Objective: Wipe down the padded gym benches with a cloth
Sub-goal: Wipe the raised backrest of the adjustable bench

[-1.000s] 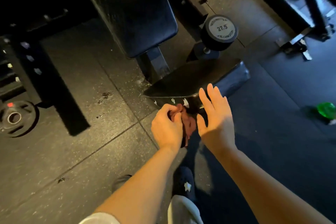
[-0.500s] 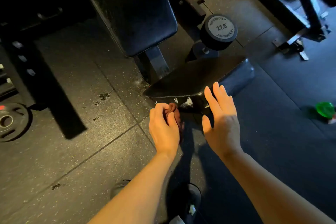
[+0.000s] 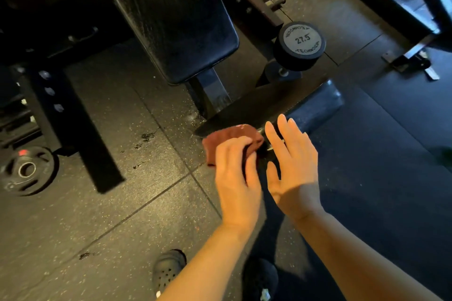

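The left hand (image 3: 234,178) grips a crumpled dark red cloth (image 3: 227,140) at the near corner of the black padded bench (image 3: 281,105). The right hand (image 3: 291,166), fingers straight, hovers just beside. Behind the bench stands a round black 27.5 dumbbell (image 3: 299,45).

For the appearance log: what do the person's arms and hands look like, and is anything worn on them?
Both forearms are bare to the frame's bottom edge: no sleeves, gloves, watch or rings visible. The left hand and right hand show short, plain nails. No markings are discernible in this dim light.

Dumbbell (image 3: 299,47) marked 27.5 upright on floor; weight plate (image 3: 26,170) far left.
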`<state>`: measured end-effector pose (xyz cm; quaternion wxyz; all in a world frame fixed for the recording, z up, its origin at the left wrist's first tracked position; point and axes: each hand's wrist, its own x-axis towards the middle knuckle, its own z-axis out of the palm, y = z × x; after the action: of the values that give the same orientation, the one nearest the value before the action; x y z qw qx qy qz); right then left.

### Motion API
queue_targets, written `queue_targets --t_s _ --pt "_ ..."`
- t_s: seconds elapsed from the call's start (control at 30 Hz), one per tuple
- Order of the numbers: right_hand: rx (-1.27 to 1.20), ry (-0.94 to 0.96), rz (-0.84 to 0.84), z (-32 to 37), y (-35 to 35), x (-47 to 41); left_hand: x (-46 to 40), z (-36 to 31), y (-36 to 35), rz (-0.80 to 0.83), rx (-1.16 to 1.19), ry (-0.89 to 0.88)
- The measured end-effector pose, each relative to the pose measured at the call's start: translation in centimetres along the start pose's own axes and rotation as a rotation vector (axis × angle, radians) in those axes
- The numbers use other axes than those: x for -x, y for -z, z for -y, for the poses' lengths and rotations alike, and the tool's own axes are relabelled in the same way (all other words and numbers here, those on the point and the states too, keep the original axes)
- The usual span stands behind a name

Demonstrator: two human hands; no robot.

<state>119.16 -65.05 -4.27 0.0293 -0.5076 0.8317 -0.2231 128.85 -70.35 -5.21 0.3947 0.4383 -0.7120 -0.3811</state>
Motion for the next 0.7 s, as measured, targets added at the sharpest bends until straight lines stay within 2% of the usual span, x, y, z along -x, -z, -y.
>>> queue_targets --t_s 0.1,0.23,0.27,0.3,0.37,0.43,0.5,0.6,0.63,0.7 --pt "0.04 0.014 0.012 -0.3 0.0 -0.1 -0.1 1.0 -1.6 0.015 -0.019 -0.048" --pt "0.095 0.049 0.002 -0.9 0.4 -0.2 -0.7 3.6 -0.6 -0.096 -0.009 0.277" --pt "0.1 0.056 -0.004 -0.9 0.5 -0.2 -0.7 3.2 -0.3 -0.134 -0.019 0.275" --pt "0.096 0.06 -0.006 -1.0 0.5 -0.2 -0.6 2.5 -0.2 -0.14 -0.034 0.199" --pt "0.079 0.064 -0.002 -1.2 0.4 -0.3 0.0 0.8 -0.7 -0.076 -0.046 -0.017" --pt "0.077 0.071 0.008 -1.5 0.3 -0.3 0.3 0.4 -1.4 -0.03 -0.062 -0.103" --pt "0.083 0.079 0.015 -1.7 0.4 -0.4 0.3 2.1 -1.8 -0.038 -0.051 -0.01" --pt "0.073 0.084 0.012 -1.8 0.6 -0.4 0.4 3.9 -1.1 -0.057 -0.001 0.243" --pt "0.065 0.075 0.009 -1.7 0.6 -0.4 0.5 3.6 -0.9 -0.08 -0.008 0.233" --pt "0.044 0.035 -0.002 -1.2 0.4 -0.3 0.5 2.2 -0.9 -0.103 -0.029 0.074"
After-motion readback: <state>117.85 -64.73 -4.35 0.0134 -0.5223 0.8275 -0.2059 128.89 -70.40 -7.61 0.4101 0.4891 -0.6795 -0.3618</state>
